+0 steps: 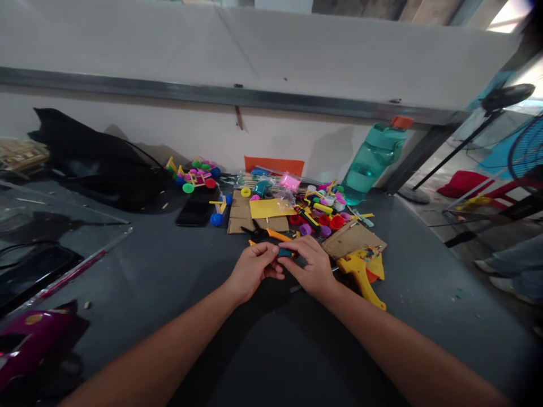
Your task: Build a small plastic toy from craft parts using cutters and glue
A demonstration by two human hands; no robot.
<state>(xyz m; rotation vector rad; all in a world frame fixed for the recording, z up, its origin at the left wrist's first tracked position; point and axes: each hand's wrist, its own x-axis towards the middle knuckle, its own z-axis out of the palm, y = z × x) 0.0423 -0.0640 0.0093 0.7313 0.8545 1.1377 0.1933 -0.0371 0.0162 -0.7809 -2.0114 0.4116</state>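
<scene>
Between my two hands, above the dark table, is a small dark teal piece [284, 252], too small to name its kind. My right hand [311, 264] pinches it between thumb and fingers. My left hand [258, 264] is closed, its thumb and fingertips pressed together at the piece's left end; whether it holds something of its own I cannot make out. Just beyond my fingers lie orange-handled pliers [258, 230] with dark jaws. To the right of my right hand a yellow glue gun [361, 277] rests on its side by a cardboard piece [345, 240].
Colourful bottle caps [324, 220] are heaped beyond my hands, near a yellow sheet [271, 208] on cardboard [240, 212]. A black phone [194, 209] lies left of them. A teal water bottle [373, 161] stands at the back right; a black bag [97, 161] lies at the back left.
</scene>
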